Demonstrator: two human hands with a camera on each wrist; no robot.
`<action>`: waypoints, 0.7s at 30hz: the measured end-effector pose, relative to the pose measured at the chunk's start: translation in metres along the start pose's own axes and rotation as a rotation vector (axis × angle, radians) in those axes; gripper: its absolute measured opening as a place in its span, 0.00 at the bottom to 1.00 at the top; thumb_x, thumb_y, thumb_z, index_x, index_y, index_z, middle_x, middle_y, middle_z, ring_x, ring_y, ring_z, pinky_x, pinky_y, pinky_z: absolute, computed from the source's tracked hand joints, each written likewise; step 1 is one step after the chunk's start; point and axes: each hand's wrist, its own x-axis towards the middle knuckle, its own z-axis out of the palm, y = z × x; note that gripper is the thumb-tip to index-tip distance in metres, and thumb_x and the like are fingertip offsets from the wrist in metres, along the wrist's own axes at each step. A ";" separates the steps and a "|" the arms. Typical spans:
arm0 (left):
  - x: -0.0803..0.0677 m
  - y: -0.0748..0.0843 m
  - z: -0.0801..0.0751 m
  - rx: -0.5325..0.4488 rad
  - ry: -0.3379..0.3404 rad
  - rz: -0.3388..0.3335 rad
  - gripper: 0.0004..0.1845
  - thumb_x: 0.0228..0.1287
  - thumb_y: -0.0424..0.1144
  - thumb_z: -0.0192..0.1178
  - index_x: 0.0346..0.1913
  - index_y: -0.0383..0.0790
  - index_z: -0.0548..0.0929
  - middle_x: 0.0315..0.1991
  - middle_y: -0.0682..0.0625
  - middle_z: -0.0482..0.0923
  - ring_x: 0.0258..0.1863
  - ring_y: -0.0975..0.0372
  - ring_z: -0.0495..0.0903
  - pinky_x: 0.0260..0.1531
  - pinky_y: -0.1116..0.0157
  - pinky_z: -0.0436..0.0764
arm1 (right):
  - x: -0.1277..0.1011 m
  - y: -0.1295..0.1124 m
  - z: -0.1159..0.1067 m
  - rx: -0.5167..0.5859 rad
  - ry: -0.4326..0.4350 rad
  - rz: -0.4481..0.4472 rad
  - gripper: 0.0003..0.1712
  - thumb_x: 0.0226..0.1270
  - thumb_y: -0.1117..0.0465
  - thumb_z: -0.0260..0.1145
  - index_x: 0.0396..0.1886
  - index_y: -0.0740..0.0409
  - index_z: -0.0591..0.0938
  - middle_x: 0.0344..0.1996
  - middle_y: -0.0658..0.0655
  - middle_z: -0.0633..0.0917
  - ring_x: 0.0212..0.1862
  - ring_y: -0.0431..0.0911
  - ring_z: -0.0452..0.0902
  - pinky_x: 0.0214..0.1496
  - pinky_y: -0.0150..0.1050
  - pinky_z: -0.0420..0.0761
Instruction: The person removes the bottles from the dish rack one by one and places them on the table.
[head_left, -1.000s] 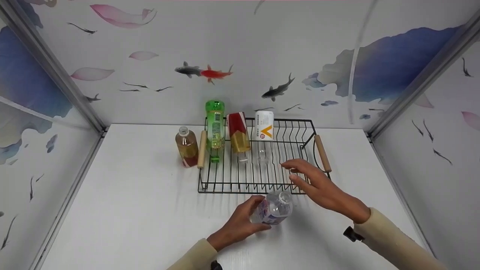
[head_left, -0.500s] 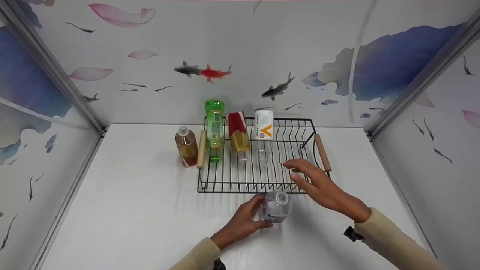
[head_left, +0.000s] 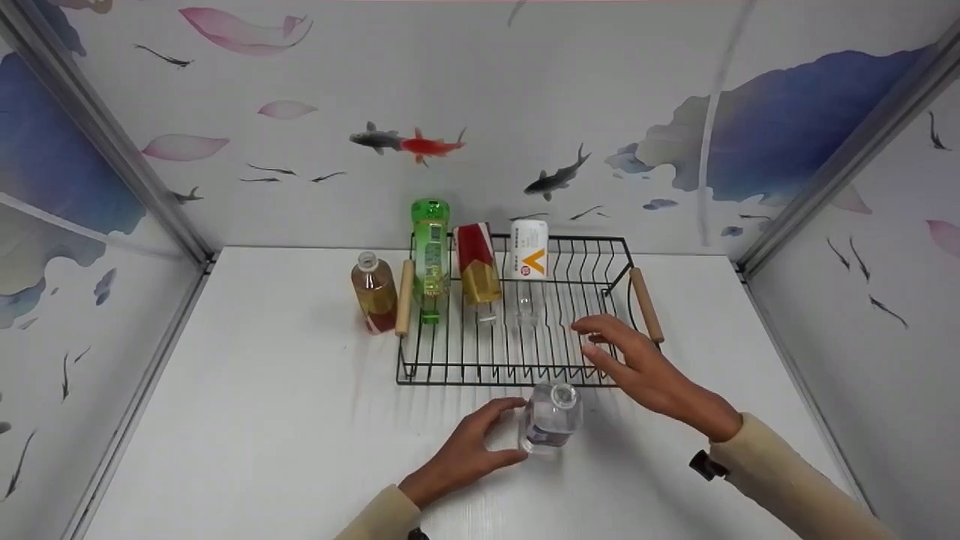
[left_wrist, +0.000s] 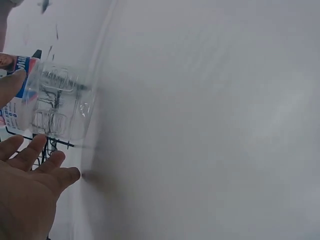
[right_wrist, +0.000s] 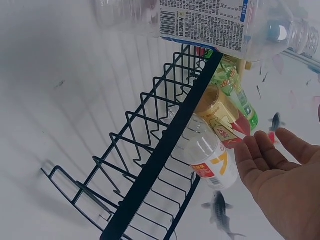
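Observation:
A clear plastic bottle [head_left: 553, 418] without a cap stands upright on the white table in front of the black wire rack [head_left: 510, 366]. Its printed label [right_wrist: 202, 25] shows in the right wrist view. Just left of it is my left hand [head_left: 469, 450], thumb and fingers spread around its near side; whether the fingertips still touch it I cannot tell. My right hand [head_left: 641, 367] hovers over the rack's front right part with relaxed fingers, holding nothing. Inside the rack lean a green bottle [head_left: 430, 255], a bottle with a red and gold label [head_left: 477, 262] and a white-labelled clear bottle [head_left: 529, 251], all neck down.
An amber bottle with a red and gold label [head_left: 374, 294] stands left of the rack, close to its left wooden handle [head_left: 404, 298]. Another wooden handle [head_left: 646, 306] is on the right side. Printed wall panels [head_left: 480, 75] enclose the table at the back and sides.
The clear bottle has been turned and straightened to upright by the left hand. That hand has since loosened and drawn back slightly left. The right hand has barely moved.

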 end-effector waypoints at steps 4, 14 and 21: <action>-0.011 0.005 -0.011 0.034 0.012 0.011 0.35 0.71 0.42 0.77 0.77 0.39 0.77 0.75 0.48 0.77 0.78 0.54 0.72 0.79 0.51 0.72 | 0.002 0.003 0.001 0.009 0.029 -0.022 0.22 0.87 0.60 0.64 0.74 0.58 0.79 0.70 0.58 0.82 0.73 0.55 0.77 0.74 0.58 0.78; -0.033 0.020 -0.035 0.034 0.022 0.021 0.25 0.78 0.44 0.71 0.71 0.41 0.82 0.68 0.47 0.82 0.72 0.57 0.78 0.70 0.46 0.81 | 0.007 0.009 0.000 0.012 0.036 -0.017 0.22 0.85 0.59 0.67 0.73 0.55 0.80 0.69 0.52 0.82 0.72 0.52 0.77 0.75 0.50 0.79; -0.043 0.034 -0.054 0.040 0.045 0.046 0.22 0.80 0.44 0.69 0.72 0.50 0.81 0.68 0.45 0.82 0.71 0.52 0.79 0.67 0.41 0.82 | 0.010 0.018 -0.001 0.044 0.057 0.000 0.22 0.85 0.61 0.67 0.72 0.60 0.81 0.68 0.61 0.83 0.72 0.56 0.78 0.74 0.58 0.79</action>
